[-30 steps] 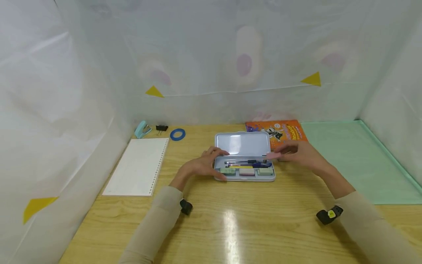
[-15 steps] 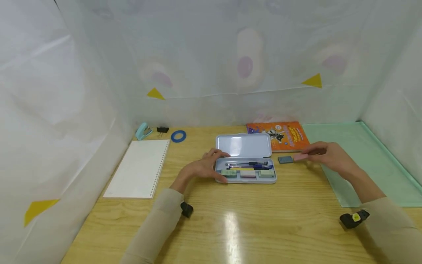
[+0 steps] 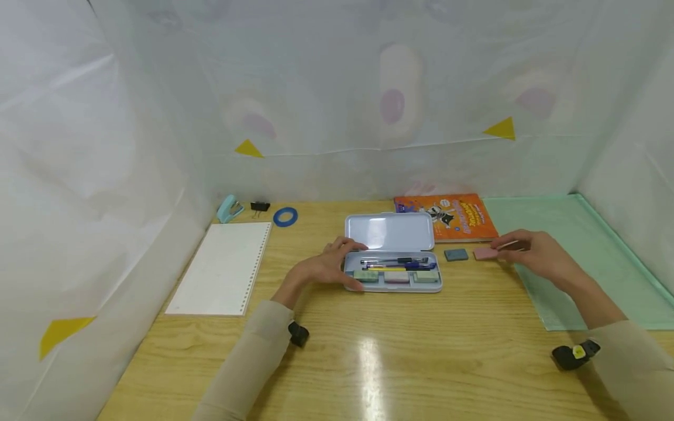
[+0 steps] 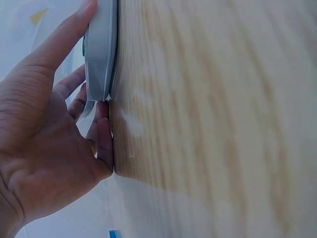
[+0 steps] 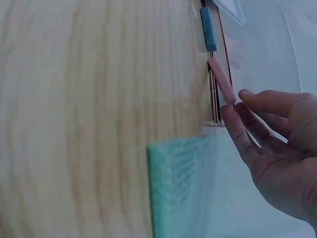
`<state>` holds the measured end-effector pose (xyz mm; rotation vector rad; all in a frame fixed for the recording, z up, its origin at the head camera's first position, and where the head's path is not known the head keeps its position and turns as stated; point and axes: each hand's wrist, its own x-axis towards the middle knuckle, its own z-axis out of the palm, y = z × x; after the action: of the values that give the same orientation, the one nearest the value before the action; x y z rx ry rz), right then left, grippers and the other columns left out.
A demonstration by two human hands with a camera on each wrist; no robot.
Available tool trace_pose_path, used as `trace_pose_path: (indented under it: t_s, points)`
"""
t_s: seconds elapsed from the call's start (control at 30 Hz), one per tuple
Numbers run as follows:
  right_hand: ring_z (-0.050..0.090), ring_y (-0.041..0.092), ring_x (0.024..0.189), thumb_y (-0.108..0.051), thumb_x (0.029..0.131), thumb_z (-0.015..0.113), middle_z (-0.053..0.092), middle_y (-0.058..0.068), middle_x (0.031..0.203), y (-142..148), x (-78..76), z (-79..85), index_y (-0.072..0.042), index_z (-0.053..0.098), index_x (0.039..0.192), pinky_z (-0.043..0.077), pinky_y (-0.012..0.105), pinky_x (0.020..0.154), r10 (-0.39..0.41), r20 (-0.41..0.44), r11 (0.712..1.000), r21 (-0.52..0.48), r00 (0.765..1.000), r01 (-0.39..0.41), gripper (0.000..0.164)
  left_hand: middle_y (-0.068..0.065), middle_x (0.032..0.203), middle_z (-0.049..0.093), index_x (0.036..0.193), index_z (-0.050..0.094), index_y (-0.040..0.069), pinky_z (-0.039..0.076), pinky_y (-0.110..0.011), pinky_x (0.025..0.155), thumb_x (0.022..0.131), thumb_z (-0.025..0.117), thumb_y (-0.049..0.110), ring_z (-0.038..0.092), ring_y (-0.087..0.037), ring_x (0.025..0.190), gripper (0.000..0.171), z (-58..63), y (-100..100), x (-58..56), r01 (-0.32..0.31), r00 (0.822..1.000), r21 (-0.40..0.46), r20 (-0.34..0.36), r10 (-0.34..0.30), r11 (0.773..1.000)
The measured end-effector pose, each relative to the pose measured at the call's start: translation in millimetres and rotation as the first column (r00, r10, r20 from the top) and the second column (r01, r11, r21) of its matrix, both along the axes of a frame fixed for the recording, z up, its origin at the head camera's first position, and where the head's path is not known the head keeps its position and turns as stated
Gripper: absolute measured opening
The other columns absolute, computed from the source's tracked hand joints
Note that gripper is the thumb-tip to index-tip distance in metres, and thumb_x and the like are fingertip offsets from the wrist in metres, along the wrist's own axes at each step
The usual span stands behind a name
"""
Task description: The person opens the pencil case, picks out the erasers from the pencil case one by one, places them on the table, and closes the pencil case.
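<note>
Here, pink block (image 3: 484, 254) near lettered book (image 3: 446, 218)

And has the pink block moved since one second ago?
Yes, rightward in the head view: against the orange book, the pink block is now nearer its right corner.

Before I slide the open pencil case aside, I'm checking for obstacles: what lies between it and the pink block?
The head view shows a blue-grey block between the pencil case and the pink block.
</note>
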<state>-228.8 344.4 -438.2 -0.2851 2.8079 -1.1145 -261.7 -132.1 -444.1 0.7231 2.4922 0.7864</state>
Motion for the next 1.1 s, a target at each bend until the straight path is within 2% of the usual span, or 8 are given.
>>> trace_pose_path:
  t_s: [0.13,0.33,0.43,0.53,0.73,0.87,0.97,1.1]
  points:
    - [0.057,-0.013,0.093,-0.028,0.105,0.065,0.067,0.021,0.129,7,3.7,3.8,-0.006,0.068,0.132,0.052,0.025,0.077,-0.016,-0.005,1.000,-0.005,1.000,0.016,0.035,-0.002,0.154,0.030,0.154,0.041,0.033,0.034,-0.052,0.115,0.080,0.088,0.049,0.033,-0.029,0.133,0.089,-0.1,0,0.2,-0.001,1.000,-0.003,-0.004,0.001,1.000]
    - [0.065,-0.001,0.095,-0.028,0.105,0.065,0.067,0.018,0.129,3,7.4,10.5,-0.004,0.065,0.134,0.053,0.023,0.079,-0.004,-0.019,0.998,-0.070,1.000,0.002,0.038,-0.002,0.152,0.031,0.154,0.041,0.033,0.035,-0.051,0.113,0.080,0.088,0.049,0.035,-0.028,0.130,0.089,1.4,-2,1.2,0.001,1.000,0.005,-0.005,-0.001,1.000]
    - [0.065,0.003,0.098,-0.034,0.102,0.069,0.066,0.015,0.130,-10,9.9,13.4,-0.008,0.066,0.134,0.053,0.025,0.081,0.011,0.006,0.997,-0.082,1.000,-0.010,0.042,-0.002,0.152,0.031,0.154,0.041,0.033,0.035,-0.051,0.113,0.080,0.088,0.048,0.034,-0.028,0.130,0.089,2.2,-3,1.8,0.002,1.000,0.004,-0.004,-0.002,1.000]
    - [0.065,0.008,0.102,-0.033,0.101,0.070,0.068,0.014,0.128,-27,13.1,13.9,-0.008,0.066,0.133,0.055,0.029,0.081,0.062,0.020,0.994,-0.091,0.998,-0.060,0.041,-0.002,0.153,0.030,0.155,0.041,0.033,0.035,-0.051,0.113,0.080,0.088,0.048,0.034,-0.028,0.131,0.089,2.8,-2,2.1,0.008,1.000,0.002,-0.004,-0.008,1.000]
    - [0.068,0.018,0.104,-0.012,0.100,0.071,0.069,0.018,0.125,-66,18.9,7.3,-0.001,0.068,0.128,0.057,0.027,0.081,0.234,-0.060,0.960,-0.145,0.970,-0.240,0.030,-0.002,0.153,0.030,0.155,0.040,0.033,0.034,-0.052,0.114,0.080,0.087,0.049,0.034,-0.028,0.131,0.090,3.3,0,2.1,0.009,1.000,-0.001,0.000,-0.009,1.000]
    - [0.070,0.020,0.100,-0.004,0.096,0.074,0.071,0.017,0.121,-91,21.7,3.3,0.000,0.070,0.123,0.058,0.028,0.080,0.295,-0.128,0.938,-0.148,0.947,-0.313,0.028,-0.002,0.153,0.030,0.155,0.040,0.033,0.034,-0.052,0.114,0.080,0.087,0.050,0.034,-0.028,0.131,0.090,2.8,0,1.8,0.005,1.000,-0.003,0.003,-0.005,1.000]
    - [0.070,0.021,0.095,0.001,0.093,0.075,0.072,0.016,0.118,-106,22.6,0.1,-0.001,0.072,0.120,0.057,0.028,0.078,0.302,-0.152,0.938,-0.127,0.941,-0.322,0.027,-0.002,0.153,0.030,0.155,0.040,0.033,0.034,-0.052,0.114,0.081,0.087,0.050,0.033,-0.028,0.131,0.090,2.4,-1,1.1,0.006,1.000,-0.003,0.003,-0.006,1.000]
    - [0.066,0.019,0.090,0.003,0.091,0.075,0.071,0.012,0.114,-118,21.9,-4.4,-0.003,0.073,0.115,0.055,0.028,0.075,0.281,-0.116,0.951,-0.097,0.953,-0.292,0.025,-0.002,0.153,0.030,0.155,0.039,0.033,0.034,-0.051,0.114,0.081,0.088,0.049,0.033,-0.029,0.131,0.090,1.7,0,0.0,0.015,1.000,-0.003,0.006,-0.015,1.000]
